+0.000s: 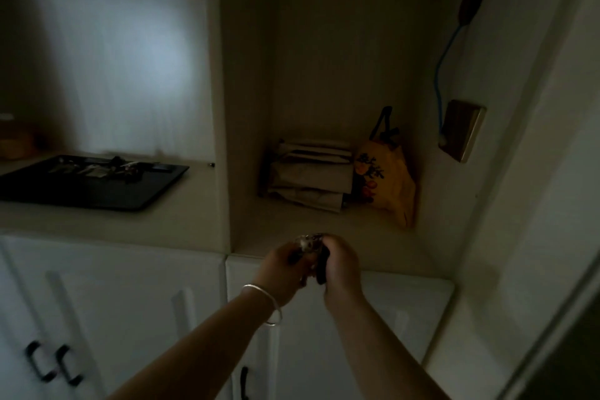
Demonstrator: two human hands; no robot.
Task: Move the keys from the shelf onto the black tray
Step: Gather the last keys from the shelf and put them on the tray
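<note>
Both hands meet at the front edge of the shelf niche (373, 247). My left hand (284, 273), with a silver bangle on its wrist, and my right hand (341, 265) are closed together on a bunch of keys (308, 242) with a dark fob hanging below. The black tray (97, 195) lies on the counter at the left, apart from my hands. Several keys and small items (107, 169) rest along its far side.
At the back of the niche stand a stack of folded paper bags (311, 175) and a yellow patterned bag (389, 182). A wall plate (462, 128) with a blue cord is on the right wall. White cabinet doors (113, 302) with dark handles are below.
</note>
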